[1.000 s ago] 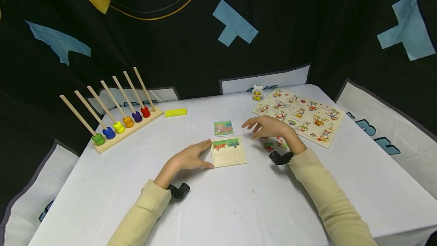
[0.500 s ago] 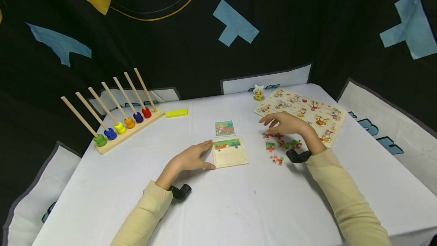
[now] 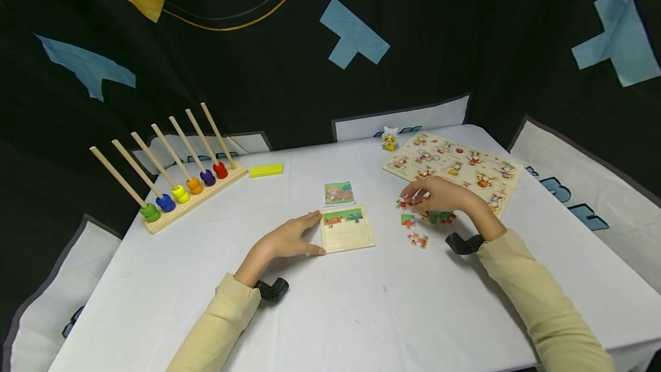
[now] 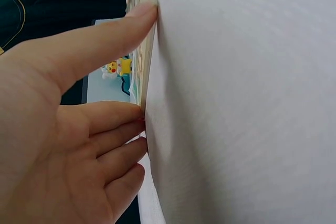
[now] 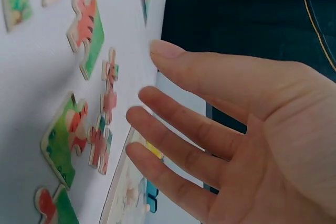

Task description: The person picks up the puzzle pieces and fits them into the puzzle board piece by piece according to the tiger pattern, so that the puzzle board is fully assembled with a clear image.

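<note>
On the white cloth-covered worktop [image 3: 330, 314]: left hand [image 3: 291, 237] at the wooden tray [image 3: 348, 239], right hand [image 3: 444, 194] over loose puzzle pieces [image 3: 418, 240].

Tray: pale, squarish, shallow, raised rim; a knobbed strip [image 3: 342, 217] printed green and orange-red lines its far end, bare wood below. Left hand spread wide, thumb and straight fingertips touching the tray's left edge, not wrapped round it. Right hand loosely open, fingers slightly bent and parted from the thumb, nothing held. Pieces right of the tray: thin, flat, interlocking outlines, pale cut edges, green and orange-red faces. Picture card [image 3: 338, 193], smooth and rectangular, just beyond the tray; larger flat board [image 3: 465, 165] of printed figures beyond the right hand.
</note>
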The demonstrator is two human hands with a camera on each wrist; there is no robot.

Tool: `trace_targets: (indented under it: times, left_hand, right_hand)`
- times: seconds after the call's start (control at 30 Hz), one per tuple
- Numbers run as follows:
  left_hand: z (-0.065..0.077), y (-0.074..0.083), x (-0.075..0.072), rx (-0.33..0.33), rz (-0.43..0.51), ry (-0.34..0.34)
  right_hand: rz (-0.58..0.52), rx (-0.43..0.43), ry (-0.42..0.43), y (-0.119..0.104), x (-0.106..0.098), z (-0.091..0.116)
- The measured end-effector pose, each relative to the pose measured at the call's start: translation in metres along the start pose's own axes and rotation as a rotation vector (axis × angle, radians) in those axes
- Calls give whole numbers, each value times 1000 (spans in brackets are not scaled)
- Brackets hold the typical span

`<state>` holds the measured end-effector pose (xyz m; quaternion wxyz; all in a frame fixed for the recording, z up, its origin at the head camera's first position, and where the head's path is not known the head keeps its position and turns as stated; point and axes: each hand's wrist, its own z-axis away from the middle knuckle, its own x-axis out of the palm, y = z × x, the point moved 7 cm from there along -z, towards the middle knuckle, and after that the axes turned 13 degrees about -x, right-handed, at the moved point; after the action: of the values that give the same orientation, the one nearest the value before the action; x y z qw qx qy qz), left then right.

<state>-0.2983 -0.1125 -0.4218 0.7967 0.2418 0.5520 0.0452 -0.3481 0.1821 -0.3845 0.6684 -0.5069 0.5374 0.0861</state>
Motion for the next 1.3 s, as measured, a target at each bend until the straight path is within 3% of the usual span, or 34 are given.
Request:
trace_targets:
  times: [0.27, 0.37, 0.87, 1.3]
  left_hand:
    - [1, 1, -1, 2, -7, 3]
    - [2, 1, -1, 2, -1, 4]
    - [2, 3, 0, 1, 19, -4]
    - [1, 1, 1, 1, 18, 1]
  right_hand:
    - [-135, -99, -126, -21, 24, 12]
    - [-139, -115, -156, -24, 32, 19]
    - [-107, -117, -146, -26, 41, 24]
    - [-43, -125, -134, -28, 34, 21]
